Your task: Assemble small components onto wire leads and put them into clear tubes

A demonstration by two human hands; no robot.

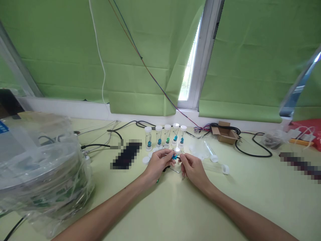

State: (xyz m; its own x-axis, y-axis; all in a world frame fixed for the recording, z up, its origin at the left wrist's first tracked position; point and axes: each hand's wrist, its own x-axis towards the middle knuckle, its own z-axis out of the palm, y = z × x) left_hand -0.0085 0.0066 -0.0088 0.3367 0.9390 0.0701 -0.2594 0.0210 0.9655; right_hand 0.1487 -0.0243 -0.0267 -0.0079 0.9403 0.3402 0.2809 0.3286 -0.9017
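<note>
1. Nearest, an outward swing of the left forearm could catch the plastic-wrapped bundle (47, 174); between the forearms, the tabletop (160, 214) leaves room to draw back.
2. A small green piece (157, 181) shows just beside the left wrist, which could sweep it aside if lowered.
3. The left hand (160, 162) has its grip pinched on a blue piece (175, 157), mid-tabletop; the right hand's (193, 168) fingertips meet its dark end, but I cannot tell whether they grasp it. An uneven pull could make it slip.
4. Rightward, a clear tube (213, 166) lies on its side; a knock might roll it.
5. Just beyond, five upright tubes (167, 135) crowd forward reach; a knuckle could topple one.
6. Farthest, the black cable (140, 123) and white sill (140, 117) bound the space.
</note>
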